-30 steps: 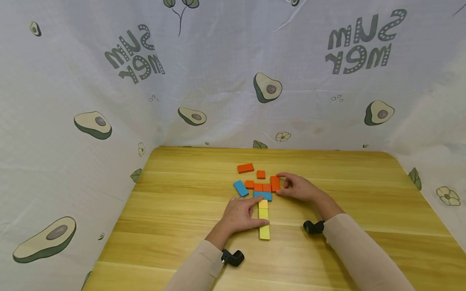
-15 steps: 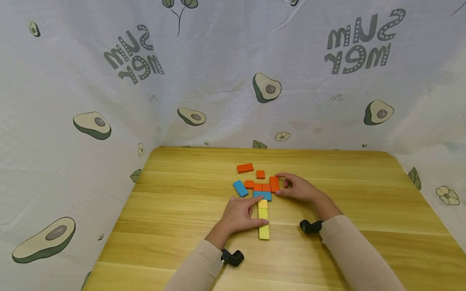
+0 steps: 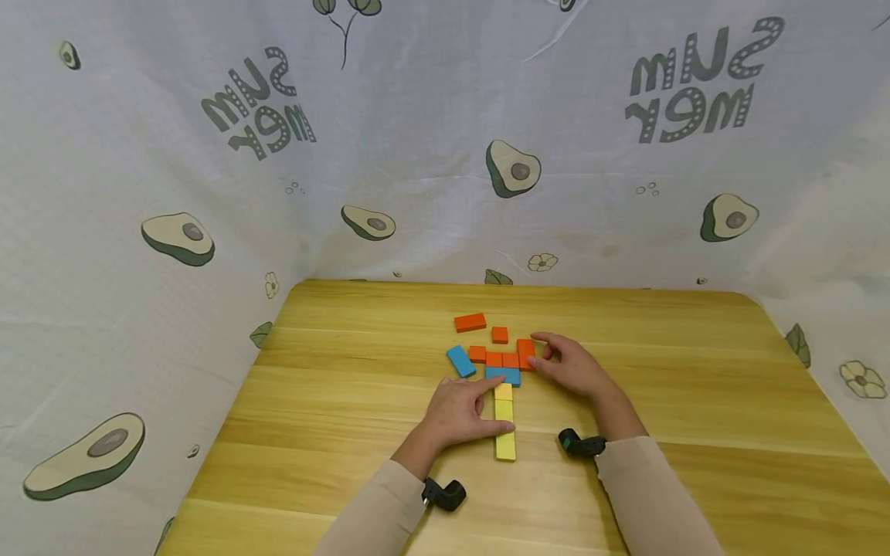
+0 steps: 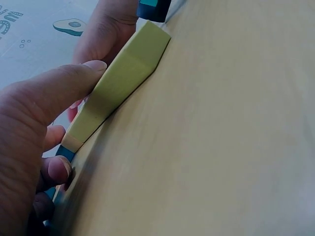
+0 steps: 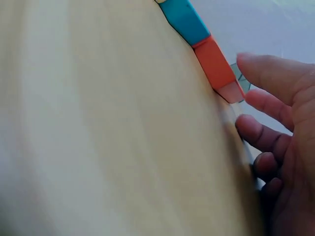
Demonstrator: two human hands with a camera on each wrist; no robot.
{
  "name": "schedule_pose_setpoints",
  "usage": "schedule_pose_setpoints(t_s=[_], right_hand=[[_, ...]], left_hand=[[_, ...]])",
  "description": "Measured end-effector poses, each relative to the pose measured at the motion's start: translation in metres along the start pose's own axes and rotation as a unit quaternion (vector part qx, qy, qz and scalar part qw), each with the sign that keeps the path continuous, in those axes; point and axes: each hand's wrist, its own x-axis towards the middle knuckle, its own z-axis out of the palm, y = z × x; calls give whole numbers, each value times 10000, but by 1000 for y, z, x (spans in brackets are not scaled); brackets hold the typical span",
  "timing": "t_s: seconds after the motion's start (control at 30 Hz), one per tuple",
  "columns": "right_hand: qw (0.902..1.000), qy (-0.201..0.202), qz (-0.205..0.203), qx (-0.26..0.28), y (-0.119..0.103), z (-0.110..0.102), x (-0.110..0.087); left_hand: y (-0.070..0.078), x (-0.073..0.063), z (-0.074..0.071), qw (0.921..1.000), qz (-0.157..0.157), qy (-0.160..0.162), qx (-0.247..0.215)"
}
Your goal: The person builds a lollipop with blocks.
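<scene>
In the head view my left hand (image 3: 455, 413) rests over a column of flat blocks. Its index fingertip touches a blue block (image 3: 513, 377) and its thumb lies on the yellow blocks (image 3: 505, 445), one of which shows along the thumb in the left wrist view. Two small orange-red square blocks (image 3: 494, 360) sit against the blue block's far side. At their right stands an orange-red rectangular block (image 3: 525, 354), laid lengthwise away from me. My right hand (image 3: 573, 367) is beside it, thumb at its near right edge, index finger apart from its far corner; the other fingers are loosely bent.
A small orange-red square (image 3: 477, 354) and a tilted blue block (image 3: 460, 361) lie left of the group. Farther back are another square (image 3: 499, 335) and an orange-red rectangle (image 3: 470, 322). The wooden table (image 3: 313, 401) ends at a printed cloth (image 3: 417, 154) behind.
My right hand's index finger has come away from the orange-red rectangular block, and the right forearm has swung inward to the left. The left hand and the blocks stay put.
</scene>
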Motion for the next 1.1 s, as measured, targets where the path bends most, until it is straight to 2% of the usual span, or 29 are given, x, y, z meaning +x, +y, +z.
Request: schedule_pose_setpoints(t_s=[0.2, 0.57, 0.7, 0.73, 0.83, 0.9, 0.97, 1.0, 1.03, 1.1], right_hand=[[9979, 577, -136, -267, 4, 11, -7], [9966, 718, -194, -359, 6, 11, -10], [9968, 733, -146, -281, 4, 11, -10], [9969, 737, -123, -249, 4, 11, -11], [9971, 740, -79, -173, 2, 10, -12], [9971, 751, -64, -138, 2, 10, -12], [9971, 753, -63, -116, 2, 9, -12], [9971, 749, -63, -109, 2, 9, -12], [9972, 742, -70, -107, 2, 9, -12], [9973, 715, -75, -136, 2, 9, -12]], left_hand=[[0, -1, 3, 9999, -72, -90, -19], [0, 0, 2, 9999, -69, 12, -138], [-2, 0, 1, 9967, -170, 35, -790], [-4, 0, 0, 9935, -223, 51, -1118], [-10, 1, -4, 9747, -405, 233, -2187], [-15, 3, -8, 9675, -556, 494, -2417], [-21, 6, -14, 9734, -727, 796, -2020], [-24, 7, -17, 9795, -831, 905, -1596], [-28, 8, -19, 9837, -967, 976, -1157], [-33, 10, -26, 9863, -1233, 966, -517]])
